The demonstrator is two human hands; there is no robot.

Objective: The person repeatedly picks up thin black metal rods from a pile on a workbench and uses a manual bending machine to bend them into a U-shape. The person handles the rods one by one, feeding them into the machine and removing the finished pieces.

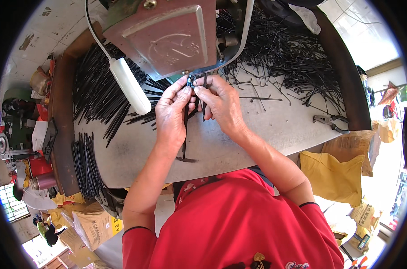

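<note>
1. At six o'clock from the middle of the view, nearest, a red shirt (239, 219) meets the front edge of a pale, scuffed table (266, 139).
2. On the table, between eight and nine o'clock, lies a bundle of black rods (87, 166); pliers (331, 123) rest at three.
3. Farther over, a thick pile of rods (91, 85) lies at ten, partly behind a white tube (129, 85) on a cable, and a loose tangle of thin rods (284, 49) between one and two.
4. Between eleven and twelve, a reddish machine (167, 40) stands over the work.
5. Beyond the table are a yellow bag (331, 177) between three and four, and a sack (96, 224) between seven and eight.
6. Toward eleven, just under the machine, the left hand (173, 112) is pinched on a small dark piece (190, 82); a black rod (185, 134) hangs below.
7. Near twelve, the right hand (218, 101) closes thumb and finger on that same piece, a dark strip (204, 105) among its fingers.
</note>
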